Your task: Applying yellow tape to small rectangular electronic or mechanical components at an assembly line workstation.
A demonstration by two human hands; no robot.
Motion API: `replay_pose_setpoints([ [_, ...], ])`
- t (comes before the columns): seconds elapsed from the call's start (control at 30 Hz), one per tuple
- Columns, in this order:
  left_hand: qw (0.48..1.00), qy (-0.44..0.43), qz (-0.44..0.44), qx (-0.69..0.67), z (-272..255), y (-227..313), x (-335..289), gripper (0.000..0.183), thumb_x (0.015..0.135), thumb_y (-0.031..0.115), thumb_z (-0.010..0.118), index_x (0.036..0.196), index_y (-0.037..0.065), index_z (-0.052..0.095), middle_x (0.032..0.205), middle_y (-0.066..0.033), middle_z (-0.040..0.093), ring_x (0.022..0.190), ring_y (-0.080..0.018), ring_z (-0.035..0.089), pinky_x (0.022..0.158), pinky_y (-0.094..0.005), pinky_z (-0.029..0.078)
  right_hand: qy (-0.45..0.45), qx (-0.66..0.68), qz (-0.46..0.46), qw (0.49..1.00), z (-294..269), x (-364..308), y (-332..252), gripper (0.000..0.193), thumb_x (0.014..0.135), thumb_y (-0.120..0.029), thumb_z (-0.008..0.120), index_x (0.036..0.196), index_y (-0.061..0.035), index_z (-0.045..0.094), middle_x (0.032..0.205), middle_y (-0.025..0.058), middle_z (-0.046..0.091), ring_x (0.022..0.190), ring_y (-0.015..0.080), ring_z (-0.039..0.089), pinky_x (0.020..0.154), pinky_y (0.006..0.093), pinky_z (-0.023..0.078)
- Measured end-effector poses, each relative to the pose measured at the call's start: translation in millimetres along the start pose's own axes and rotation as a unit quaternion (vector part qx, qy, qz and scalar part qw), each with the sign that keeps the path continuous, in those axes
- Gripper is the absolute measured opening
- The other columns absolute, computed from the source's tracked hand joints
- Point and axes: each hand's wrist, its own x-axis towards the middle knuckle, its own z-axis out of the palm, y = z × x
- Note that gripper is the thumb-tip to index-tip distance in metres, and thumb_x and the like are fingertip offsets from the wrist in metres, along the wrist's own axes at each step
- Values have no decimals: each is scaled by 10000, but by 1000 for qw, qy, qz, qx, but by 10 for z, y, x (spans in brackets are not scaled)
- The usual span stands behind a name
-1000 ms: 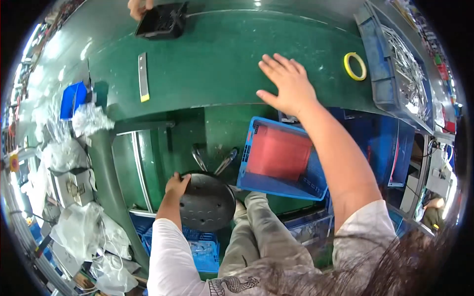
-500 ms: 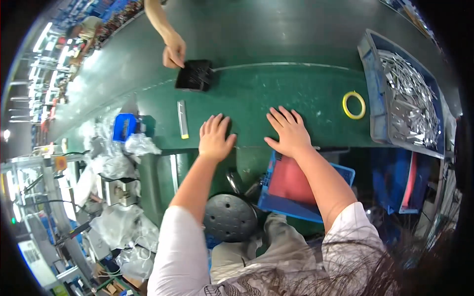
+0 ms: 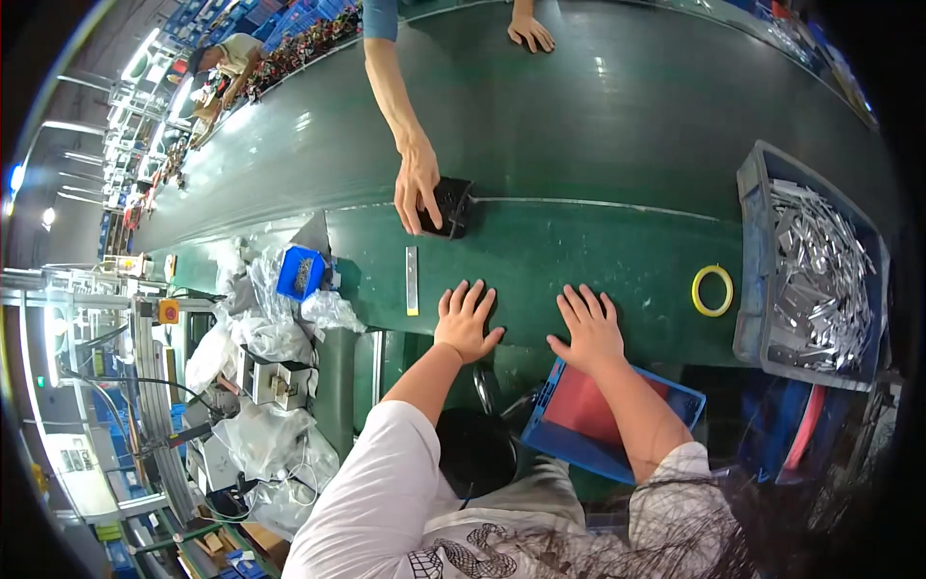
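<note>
My left hand (image 3: 467,320) lies flat at the near edge of the green table (image 3: 540,251), fingers spread and nothing in it. Beside it to the right, my right hand (image 3: 590,331) rests palm down in the same way, also holding nothing. Just left of my left hand lies a flat metal strip (image 3: 412,280) with a yellow end. Beyond my hands, a co-worker's hand (image 3: 419,183) reaches over a small black box (image 3: 451,220); whether its fingers hold anything inside is hidden. The co-worker's other hand (image 3: 531,34) rests at the far edge.
A yellow tape roll (image 3: 712,290) lies right of my hands. Farther right stands a grey bin (image 3: 753,261) full of metal strips. A blue tray (image 3: 302,272) of small parts and plastic bags (image 3: 260,340) sit at the left. Below my right forearm is a blue crate (image 3: 569,444) with something red.
The view has shifted, so the table sits lower in it. A co-worker's second hand has come into view, and the first now reaches farther over the black box. My hands stay flat.
</note>
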Motion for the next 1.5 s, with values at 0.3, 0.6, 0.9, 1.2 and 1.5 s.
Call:
replay_pose_setpoints([
  [0.3, 1000, -21, 4, -15, -44, -91, 39, 789, 844, 567, 631, 1486, 142, 458, 1561, -143, 373, 1435, -392, 306, 1178, -590, 207, -17, -22, 13, 1000, 12, 90, -44, 758, 798, -524, 685, 1428, -128, 536, 1551, 46, 425, 1447, 270, 349, 1187, 549, 242],
  [0.6, 963, -180, 163, -113, -84, -305, 112, 804, 885, 556, 589, 1551, 167, 362, 1629, -119, 270, 1515, -374, 188, 1181, -671, 118, -80, -25, 54, 995, -66, 139, -83, 752, 722, -492, 753, 1373, -153, 586, 1521, 49, 464, 1432, 291, 373, 1175, 576, 271],
  [0.9, 869, -92, 457, -165, 129, -781, 420, 707, 842, 302, 634, 1510, 176, 438, 1590, -85, 368, 1451, -307, 328, 1168, -531, 249, -91, -53, 53, 993, -9, 156, -9, 732, 638, -494, 759, 1277, -159, 634, 1465, 56, 521, 1393, 314, 424, 1151, 569, 286],
  [1.2, 863, -88, 482, -122, 191, -804, 332, 694, 850, 325, 614, 1506, 168, 451, 1596, -100, 362, 1461, -341, 316, 1169, -589, 197, -77, -49, 70, 993, 70, 107, -59, 749, 639, -525, 758, 1303, -202, 632, 1489, 34, 506, 1426, 267, 401, 1202, 514, 247],
  [1.5, 873, -80, 474, -82, 195, -730, 385, 622, 855, 362, 609, 1452, 208, 520, 1575, -86, 393, 1466, -347, 268, 1184, -602, 121, -42, -44, 55, 997, 48, 84, 31, 733, 688, -556, 719, 1321, -198, 624, 1494, 41, 500, 1423, 266, 408, 1201, 515, 251],
])
